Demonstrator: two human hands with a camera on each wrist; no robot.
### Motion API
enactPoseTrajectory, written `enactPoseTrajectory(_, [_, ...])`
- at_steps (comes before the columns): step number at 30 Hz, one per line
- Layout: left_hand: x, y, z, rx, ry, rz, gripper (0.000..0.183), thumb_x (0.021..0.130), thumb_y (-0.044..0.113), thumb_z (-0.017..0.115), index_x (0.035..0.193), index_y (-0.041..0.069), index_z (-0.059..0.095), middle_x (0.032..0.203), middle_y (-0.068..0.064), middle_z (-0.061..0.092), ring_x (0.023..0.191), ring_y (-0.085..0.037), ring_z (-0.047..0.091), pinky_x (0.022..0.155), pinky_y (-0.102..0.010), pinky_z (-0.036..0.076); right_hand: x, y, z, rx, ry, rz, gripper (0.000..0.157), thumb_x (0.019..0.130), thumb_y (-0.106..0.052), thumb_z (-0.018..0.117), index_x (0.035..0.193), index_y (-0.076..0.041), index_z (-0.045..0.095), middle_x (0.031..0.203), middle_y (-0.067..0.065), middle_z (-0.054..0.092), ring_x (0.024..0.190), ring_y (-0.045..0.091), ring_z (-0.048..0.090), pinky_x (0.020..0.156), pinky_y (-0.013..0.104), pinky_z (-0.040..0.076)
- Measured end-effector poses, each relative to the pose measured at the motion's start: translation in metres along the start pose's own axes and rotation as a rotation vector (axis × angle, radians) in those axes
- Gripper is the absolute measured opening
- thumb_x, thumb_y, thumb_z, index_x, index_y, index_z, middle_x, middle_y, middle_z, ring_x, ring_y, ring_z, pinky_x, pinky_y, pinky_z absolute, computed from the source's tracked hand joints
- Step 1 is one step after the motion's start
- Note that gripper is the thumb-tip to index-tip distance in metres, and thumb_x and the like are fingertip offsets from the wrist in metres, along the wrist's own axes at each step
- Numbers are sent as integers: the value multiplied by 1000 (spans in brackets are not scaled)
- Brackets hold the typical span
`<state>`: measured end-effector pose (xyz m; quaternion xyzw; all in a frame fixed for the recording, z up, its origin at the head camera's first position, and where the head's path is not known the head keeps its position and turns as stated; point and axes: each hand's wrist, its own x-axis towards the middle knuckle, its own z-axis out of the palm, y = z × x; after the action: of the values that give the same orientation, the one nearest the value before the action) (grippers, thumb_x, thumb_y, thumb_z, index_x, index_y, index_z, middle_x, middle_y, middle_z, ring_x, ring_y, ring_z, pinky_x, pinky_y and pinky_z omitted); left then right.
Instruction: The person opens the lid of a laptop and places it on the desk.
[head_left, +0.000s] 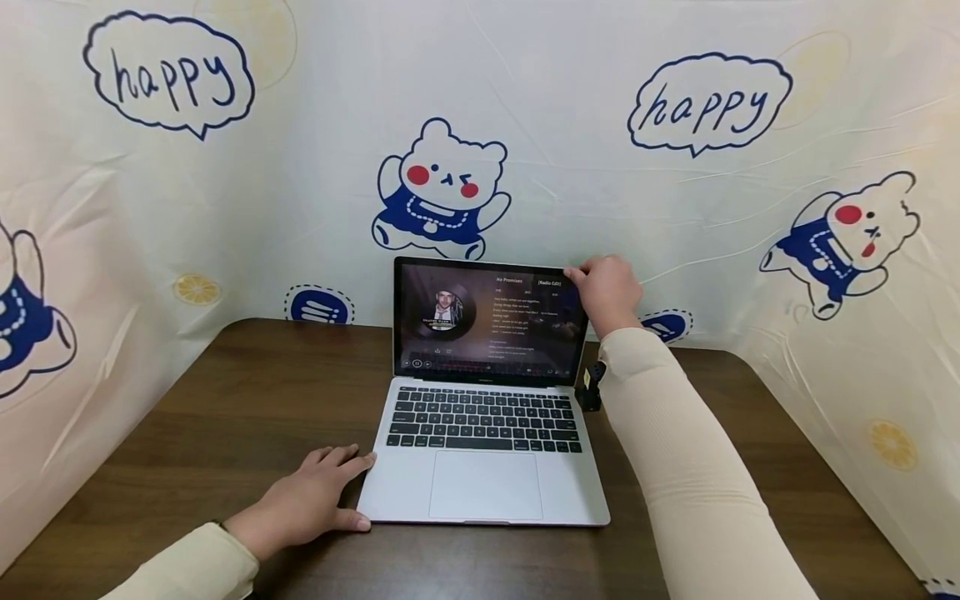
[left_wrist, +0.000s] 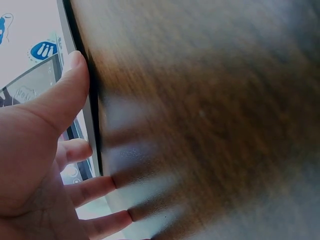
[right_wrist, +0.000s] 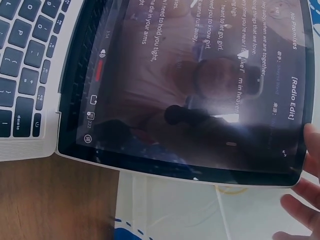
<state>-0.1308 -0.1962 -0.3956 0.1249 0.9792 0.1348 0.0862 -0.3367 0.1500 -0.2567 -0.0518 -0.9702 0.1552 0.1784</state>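
Note:
A silver laptop (head_left: 483, 486) stands unfolded on the table, its lit screen (head_left: 487, 321) showing a music player with lyrics. At the screen's upper right corner, my right hand (head_left: 611, 292) grips the lid, thumb on the front face and fingers behind. The right wrist view shows that thumb (right_wrist: 312, 142) at the screen's rim. My left hand (head_left: 311, 496) rests at the laptop's left side, fingers spread, thumb near the front corner. In the left wrist view, the left thumb (left_wrist: 70, 85) and a finger touch the laptop's edge, while other fingertips reach the tabletop.
The brown wooden table (head_left: 225, 433) extends on both sides of the laptop. A pale curtain (head_left: 570, 108) printed with bears and speech bubbles hangs behind and at both sides. A small black device (head_left: 591, 387) sits by my right wrist, beside the laptop.

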Motion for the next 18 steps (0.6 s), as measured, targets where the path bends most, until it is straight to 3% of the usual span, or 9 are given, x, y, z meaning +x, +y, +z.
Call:
enactPoseTrajectory(8, [0, 0, 1, -4, -13, -11, 86, 60, 63, 66, 131, 18, 48, 134, -15, 40, 121, -39, 33, 74, -52, 45, 2, 0, 0, -4, -30, 12, 36, 85, -49, 53, 105, -24, 68, 101, 4, 64, 77, 23, 59, 50, 37, 41])
enactPoseTrajectory(18, [1, -1, 2, 2, -8, -18, 86, 59, 63, 66, 131, 19, 48, 134, -15, 41, 121, -38, 34, 74, -52, 45, 5, 0, 2, -21, -88, 26, 42, 88, -47, 50, 123, -25, 57, 122, 8, 55, 99, 30, 56, 62, 45, 46])
